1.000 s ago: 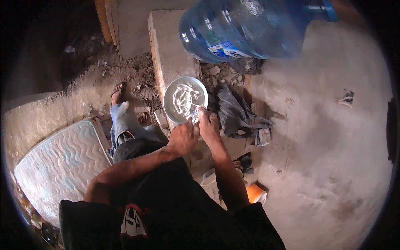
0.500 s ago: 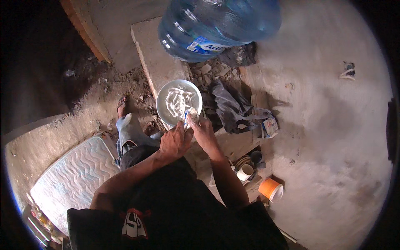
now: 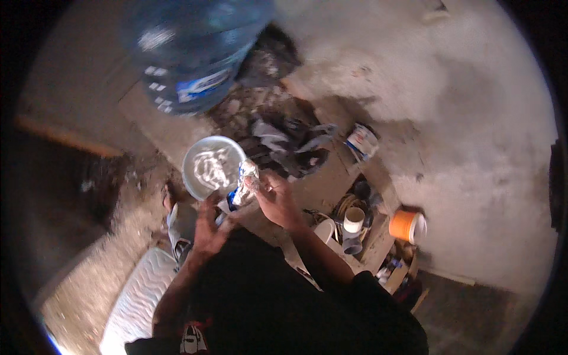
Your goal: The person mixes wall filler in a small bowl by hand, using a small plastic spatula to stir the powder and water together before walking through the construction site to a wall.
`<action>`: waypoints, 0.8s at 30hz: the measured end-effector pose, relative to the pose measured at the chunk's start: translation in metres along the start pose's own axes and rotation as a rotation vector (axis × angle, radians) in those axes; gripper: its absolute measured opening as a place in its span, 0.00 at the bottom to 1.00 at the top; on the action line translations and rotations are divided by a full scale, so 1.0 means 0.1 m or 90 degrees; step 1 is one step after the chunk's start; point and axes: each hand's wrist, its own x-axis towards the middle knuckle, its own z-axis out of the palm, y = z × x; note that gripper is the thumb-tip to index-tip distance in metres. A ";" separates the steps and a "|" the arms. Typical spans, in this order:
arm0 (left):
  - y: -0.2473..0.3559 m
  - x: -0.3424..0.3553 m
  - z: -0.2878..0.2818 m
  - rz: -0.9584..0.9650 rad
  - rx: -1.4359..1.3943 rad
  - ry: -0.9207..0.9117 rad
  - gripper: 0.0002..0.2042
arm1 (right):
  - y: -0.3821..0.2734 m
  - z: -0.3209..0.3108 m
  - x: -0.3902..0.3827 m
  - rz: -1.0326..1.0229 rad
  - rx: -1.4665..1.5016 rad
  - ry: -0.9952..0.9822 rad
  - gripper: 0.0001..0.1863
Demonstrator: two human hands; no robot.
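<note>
Head-worn fisheye, looking steeply down past the wearer's chest.
The left camera of a side-by-side pair sits on the head, upright and unmirrored, facing down over the dark shirt [image 3: 254, 296] along the lower edge. Forearms [image 3: 178, 281] reach in from there, with the left hand [image 3: 208, 229] and right hand [image 3: 276, 200] close below the lens, near mid-view beside the bowl [image 3: 188, 177]. Its wide field also takes in the wall [image 3: 485, 177] at right.

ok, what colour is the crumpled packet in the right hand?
The packet is whitish with blue patches; the head view shows it best.
</note>
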 end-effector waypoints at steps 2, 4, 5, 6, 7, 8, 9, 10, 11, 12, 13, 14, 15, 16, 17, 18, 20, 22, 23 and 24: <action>0.24 -0.04 -0.13 -0.042 -0.095 0.034 0.29 | -0.19 -0.35 0.07 -0.165 -0.045 0.148 0.12; -0.12 -0.05 -0.43 -0.034 0.066 -0.011 0.27 | -0.67 -0.82 0.17 -0.040 -0.059 0.331 0.11; -0.16 -0.06 -0.50 -0.033 0.057 -0.001 0.25 | -0.80 -1.14 0.24 -0.058 -0.010 0.398 0.13; -0.21 -0.11 -0.58 -0.032 0.054 0.017 0.25 | -0.81 -1.40 0.37 -0.109 0.029 0.472 0.15; -0.24 -0.15 -0.64 -0.067 0.078 0.037 0.24 | -0.65 -1.74 0.48 -0.119 -0.062 0.525 0.15; -0.29 -0.21 -0.72 -0.101 0.104 0.058 0.24 | -0.43 -2.01 0.63 -0.062 -0.060 0.557 0.15; -0.64 -0.27 -0.83 -0.135 0.102 0.065 0.24 | -0.23 -2.23 0.75 -0.009 -0.082 0.596 0.15; -0.87 -0.27 -0.99 -0.110 0.198 0.027 0.23 | 0.18 -2.54 0.92 -0.022 -0.195 0.633 0.13; -1.08 -0.31 -1.20 -0.086 0.298 0.005 0.22 | 0.55 -2.71 1.14 0.000 -0.300 0.635 0.11; -1.18 -0.33 -1.40 0.000 0.473 -0.061 0.20 | 0.90 -2.75 1.34 0.048 -0.484 0.578 0.12; -1.18 -0.30 -1.48 -0.001 0.508 -0.085 0.20 | 1.19 -2.76 1.53 0.098 -0.689 0.487 0.17; -1.18 -0.27 -1.52 -0.030 0.519 -0.106 0.20 | 1.43 -2.77 1.74 0.126 -0.781 0.412 0.22; -1.26 -0.05 -1.32 -0.068 0.454 -0.177 0.20 | 2.00 -3.37 1.48 0.049 -0.656 0.466 0.21; -1.23 -0.15 -1.49 -0.147 0.457 -0.161 0.20 | 1.85 -2.85 1.74 0.186 -0.652 0.496 0.19; -1.18 -0.23 -1.58 -0.206 0.453 -0.157 0.20 | 1.65 -2.61 1.85 0.238 -0.400 0.554 0.24; -1.12 -0.33 -1.66 -0.256 0.454 -0.149 0.20 | 1.39 -2.35 1.99 0.269 -0.151 0.629 0.30; -1.11 -0.24 -1.63 -0.288 0.467 -0.223 0.19 | 1.30 -2.54 1.76 0.259 -0.039 0.614 0.33; -1.13 -0.19 -1.63 -0.320 0.487 -0.272 0.19 | 1.14 -2.42 1.46 0.159 -0.042 0.703 0.31; -1.15 -0.15 -1.65 -0.329 0.495 -0.297 0.19 | 1.05 -2.31 1.27 0.112 -0.069 0.757 0.29; -1.16 -0.11 -1.69 -0.336 0.506 -0.324 0.19 | 0.89 -2.24 0.99 0.060 -0.046 0.761 0.26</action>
